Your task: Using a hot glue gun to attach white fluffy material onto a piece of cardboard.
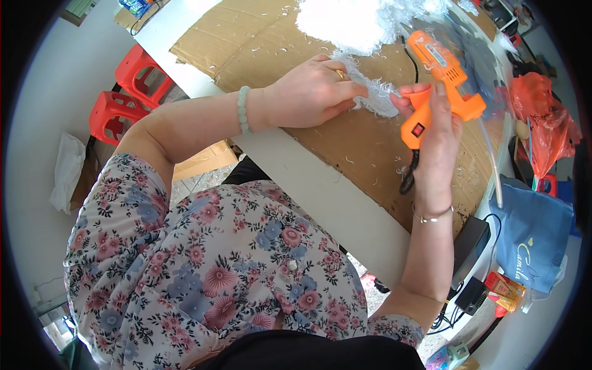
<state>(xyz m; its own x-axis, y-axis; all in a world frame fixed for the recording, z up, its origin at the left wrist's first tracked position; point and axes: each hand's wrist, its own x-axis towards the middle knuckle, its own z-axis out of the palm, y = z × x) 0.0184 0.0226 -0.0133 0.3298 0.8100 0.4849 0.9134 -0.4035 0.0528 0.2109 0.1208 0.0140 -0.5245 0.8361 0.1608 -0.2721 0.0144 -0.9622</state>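
Orange plastic glue gun with a red rocker switch [449, 73]: above the brown cardboard sheet [370, 151] on the white worktop [320, 186], in the person's right hand [439, 120]. Right grip wraps the handle, fingers by the orange trigger [418, 98]; can't tell if it's squeezed. Left hand [336, 92] is at the white, lacy, fringed piece [377, 98], fingers bent and bunched; can't tell whether the left grip pinches it or only presses.

Doing it well, my judgement: pin the fringe flat with the left fingers, keep them off the hot end, bring the nozzle round to the piece before squeezing, give short light presses. Loose strands could catch glue, so sweep them aside. Keep the black power cord [407, 176] and the clear glue stick [490, 148] from dragging.

Direction: gun's barrel slants, nozzle end up-left, away from the person and towards the fluffy white pile [345, 24], not at the fringed piece. Rear end, with the stick trailing out, faces lower right. Handle drops lower left off the barrel. Fringed piece: long axis also upper left to lower right, roughly parallel to the barrel.
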